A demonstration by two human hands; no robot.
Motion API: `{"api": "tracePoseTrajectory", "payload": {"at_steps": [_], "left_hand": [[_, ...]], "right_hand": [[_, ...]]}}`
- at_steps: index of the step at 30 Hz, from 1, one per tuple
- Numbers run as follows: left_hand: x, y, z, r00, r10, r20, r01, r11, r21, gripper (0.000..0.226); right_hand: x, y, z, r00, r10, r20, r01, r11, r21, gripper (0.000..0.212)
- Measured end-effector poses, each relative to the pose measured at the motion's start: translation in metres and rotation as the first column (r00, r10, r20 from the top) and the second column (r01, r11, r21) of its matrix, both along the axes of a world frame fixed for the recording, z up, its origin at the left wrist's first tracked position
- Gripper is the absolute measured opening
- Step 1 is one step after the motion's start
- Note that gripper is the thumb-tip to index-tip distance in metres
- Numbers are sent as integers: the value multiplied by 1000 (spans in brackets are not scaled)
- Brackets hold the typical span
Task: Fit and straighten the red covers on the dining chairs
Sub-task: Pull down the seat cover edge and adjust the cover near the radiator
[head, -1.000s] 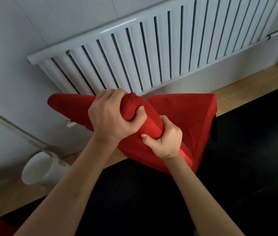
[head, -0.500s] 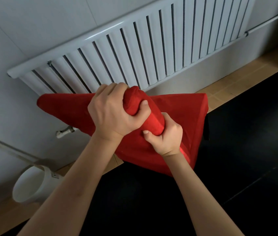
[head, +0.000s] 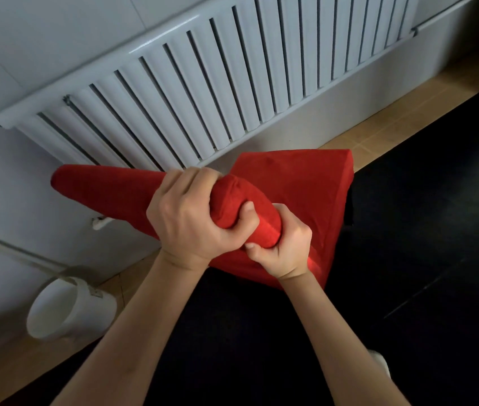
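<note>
A dining chair wrapped in a red cover (head: pixel 299 183) stands below me, in front of the radiator. Its backrest top runs from the left end (head: pixel 103 186) toward the middle, and the covered seat spreads to the right. My left hand (head: pixel 191 218) grips the near corner of the covered backrest from above, thumb pressed into the fabric. My right hand (head: pixel 283 244) grips the same corner just below, fingers curled round the red cloth. The chair's legs are hidden.
A white ribbed radiator (head: pixel 232 83) lines the wall right behind the chair. A white bin (head: pixel 68 309) stands on the tan tiled floor at the left. A black mat or surface (head: pixel 408 259) fills the lower right.
Both hands keep their grip on the backrest corner. The view has shifted slightly, and the chair sits a little lower and further right in it.
</note>
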State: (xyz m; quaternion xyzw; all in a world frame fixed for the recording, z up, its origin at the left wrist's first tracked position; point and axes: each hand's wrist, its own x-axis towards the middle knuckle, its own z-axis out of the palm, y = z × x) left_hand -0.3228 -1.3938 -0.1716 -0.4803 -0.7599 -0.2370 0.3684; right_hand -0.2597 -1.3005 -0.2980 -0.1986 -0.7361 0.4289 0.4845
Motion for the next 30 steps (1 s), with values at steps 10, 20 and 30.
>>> {"api": "tracePoseTrajectory", "payload": {"at_steps": [10,20,30], "left_hand": [[34,26,-13,995,-48,-92,45,998,-32,44],[62,62,-23,992,-66,-112,60,997,-56,43],[91,57,-44,993,-45,-109,37,997,-72,44]], "right_hand": [[30,11,-23,995,-86,-46,81,993,-86,107],[53,38,-38,981,-170,-89,158,978,-135,100],[81,40,-60,991,-137,-3,136,983,-127,103]]}}
